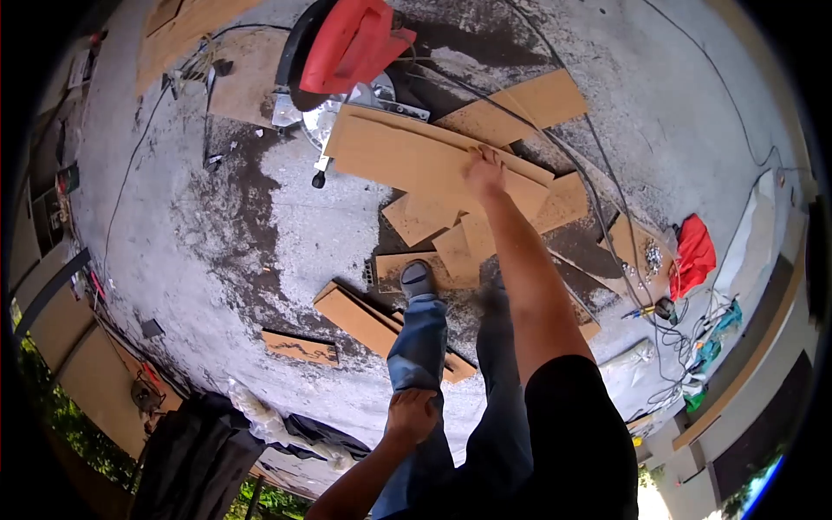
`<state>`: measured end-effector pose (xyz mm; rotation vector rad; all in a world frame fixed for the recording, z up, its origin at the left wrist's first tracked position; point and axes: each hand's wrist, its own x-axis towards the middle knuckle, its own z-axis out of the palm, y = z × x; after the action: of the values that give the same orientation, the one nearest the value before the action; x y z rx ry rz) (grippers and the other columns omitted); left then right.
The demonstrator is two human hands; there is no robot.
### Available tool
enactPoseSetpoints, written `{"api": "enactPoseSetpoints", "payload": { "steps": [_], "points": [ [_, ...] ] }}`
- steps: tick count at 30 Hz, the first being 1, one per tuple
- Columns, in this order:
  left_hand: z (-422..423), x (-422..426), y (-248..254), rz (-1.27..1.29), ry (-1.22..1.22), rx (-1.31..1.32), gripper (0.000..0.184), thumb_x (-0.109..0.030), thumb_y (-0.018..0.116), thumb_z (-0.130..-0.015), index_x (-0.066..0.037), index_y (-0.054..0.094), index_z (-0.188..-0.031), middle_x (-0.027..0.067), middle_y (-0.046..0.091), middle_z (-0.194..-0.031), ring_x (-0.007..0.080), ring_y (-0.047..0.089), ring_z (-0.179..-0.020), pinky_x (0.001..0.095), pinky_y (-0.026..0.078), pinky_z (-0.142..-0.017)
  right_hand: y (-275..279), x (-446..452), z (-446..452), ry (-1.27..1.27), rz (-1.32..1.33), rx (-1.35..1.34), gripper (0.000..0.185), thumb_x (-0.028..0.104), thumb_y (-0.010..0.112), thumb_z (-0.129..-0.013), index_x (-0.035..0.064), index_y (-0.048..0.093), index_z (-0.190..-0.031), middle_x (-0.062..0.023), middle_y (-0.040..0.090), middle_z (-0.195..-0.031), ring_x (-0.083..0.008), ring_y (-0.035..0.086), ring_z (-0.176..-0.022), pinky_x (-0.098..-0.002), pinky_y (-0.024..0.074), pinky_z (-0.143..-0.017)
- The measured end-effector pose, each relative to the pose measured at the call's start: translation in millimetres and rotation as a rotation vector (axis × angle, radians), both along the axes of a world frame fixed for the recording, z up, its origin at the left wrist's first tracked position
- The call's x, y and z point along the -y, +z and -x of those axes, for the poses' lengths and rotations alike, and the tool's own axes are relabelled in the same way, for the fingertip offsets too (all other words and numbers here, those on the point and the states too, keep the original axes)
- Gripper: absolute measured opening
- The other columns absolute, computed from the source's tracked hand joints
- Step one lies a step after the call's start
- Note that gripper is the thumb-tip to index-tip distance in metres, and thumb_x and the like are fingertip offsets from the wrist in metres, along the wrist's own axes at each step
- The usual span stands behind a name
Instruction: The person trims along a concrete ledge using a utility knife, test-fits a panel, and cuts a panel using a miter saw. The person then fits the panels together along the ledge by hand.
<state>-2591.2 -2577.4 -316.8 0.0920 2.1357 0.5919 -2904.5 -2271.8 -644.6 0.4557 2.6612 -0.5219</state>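
In the head view, a person in jeans is bending over a concrete floor a few steps from where I am standing, with a long tan board lying against the metal base of a red saw. The right hand is reaching well out from the saw, its fingers bending over the board's far edge and gripping it. The left hand is resting on a trouser leg, on the person's side of the saw; whether its fingers are gripping the cloth, I cannot tell. Steadying the board well, in my judgement, is calling for even, level pressure and fingers staying clear of the saw end. The board's long axis is running aslant, one end pointing to the saw, the other pointing away to the person's right and slightly back toward the feet. Cut pieces are lying beneath and around it, right of the saw and nearer the feet. Black cables are trailing past its outer end, and a red bag is lying farther right of the saw.
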Motion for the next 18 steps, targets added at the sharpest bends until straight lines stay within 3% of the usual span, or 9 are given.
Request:
{"api": "enactPoseSetpoints", "payload": {
  "steps": [2,5,8,10,13,14,16,18],
  "points": [
    [3,-6,1,-0.035,-0.025,0.006,0.024,-0.016,0.065,-0.084,-0.011,0.076,-0.105,0.0136,0.076,-0.102,0.0326,0.070,-0.102,0.0479,0.050,-0.096,-5,11,-29,-0.177,0.071,0.184,0.066,0.030,0.068,-0.093,0.0133,0.045,-0.153,-0.0140,0.040,-0.159,-0.0366,0.038,-0.145,-0.0522,0.0318,-0.119],
    [8,-12,-1,-0.041,-0.048,0.071,0.024,-0.016,0.065,-0.085,-0.011,0.076,-0.105,0.0148,0.075,-0.103,0.0331,0.070,-0.103,0.0483,0.050,-0.096,-1,13,-92,-0.289,0.073,0.098,0.071,0.029,0.070,-0.092,0.0121,0.040,-0.154,-0.0148,0.040,-0.157,-0.0388,0.040,-0.143,-0.0521,0.0324,-0.119],
    [12,-16,-3,-0.002,-0.125,0.107,0.024,-0.017,0.064,-0.086,-0.010,0.076,-0.106,0.0150,0.075,-0.105,0.0335,0.070,-0.104,0.0487,0.050,-0.097,5,-4,-133,-0.527,0.030,0.163,0.073,0.032,0.071,-0.092,0.0073,0.040,-0.153,-0.0177,0.037,-0.159,-0.0386,0.033,-0.148,-0.0530,0.0347,-0.118],
    [10,-16,-7,-0.003,-0.130,0.092,0.024,-0.017,0.064,-0.086,-0.010,0.076,-0.106,0.0145,0.075,-0.105,0.0333,0.070,-0.104,0.0484,0.050,-0.098,1,-32,-161,-0.826,0.095,0.270,0.074,0.034,0.071,-0.091,0.0071,0.040,-0.152,-0.0176,0.037,-0.159,-0.0404,0.037,-0.145,-0.0512,0.0377,-0.116],
    [19,-15,-6,0.003,-0.143,0.163,0.024,-0.019,0.063,-0.088,-0.011,0.075,-0.107,0.0135,0.075,-0.106,0.0323,0.069,-0.106,0.0475,0.049,-0.100,-32,-66,-192,-0.650,-0.141,0.150,0.072,0.032,0.071,-0.091,0.0090,0.040,-0.152,-0.0171,0.039,-0.158,-0.0411,0.044,-0.139,-0.0511,0.0399,-0.113],
    [23,-13,-8,0.057,-0.080,0.127,0.024,-0.019,0.063,-0.088,-0.011,0.075,-0.107,0.0135,0.075,-0.106,0.0323,0.069,-0.106,0.0475,0.049,-0.100,-31,-73,-180,-0.581,-0.151,0.132,0.071,0.032,0.071,-0.091,0.0107,0.041,-0.152,-0.0167,0.039,-0.158,-0.0400,0.044,-0.139,-0.0514,0.0404,-0.112],
    [23,-11,-6,-0.003,-0.137,0.041,0.021,-0.017,0.066,-0.085,-0.010,0.076,-0.102,0.0152,0.074,-0.093,0.0352,0.070,-0.092,0.0464,0.056,-0.086,-48,-92,-151,-0.414,-0.093,-0.064,0.066,0.032,0.070,-0.093,0.0118,0.043,-0.150,-0.0165,0.039,-0.158,-0.0402,0.045,-0.139,-0.0529,0.0408,-0.111],
    [25,-13,-4,0.016,-0.095,0.027,0.020,-0.018,0.066,-0.085,-0.012,0.076,-0.101,0.0132,0.074,-0.093,0.0332,0.070,-0.093,0.0465,0.056,-0.087,-55,-102,-98,-0.356,-0.025,-0.064,0.061,0.031,0.070,-0.094,0.0110,0.047,-0.147,-0.0165,0.044,-0.155,-0.0407,0.048,-0.137,-0.0525,0.0413,-0.111]
  ]
}}
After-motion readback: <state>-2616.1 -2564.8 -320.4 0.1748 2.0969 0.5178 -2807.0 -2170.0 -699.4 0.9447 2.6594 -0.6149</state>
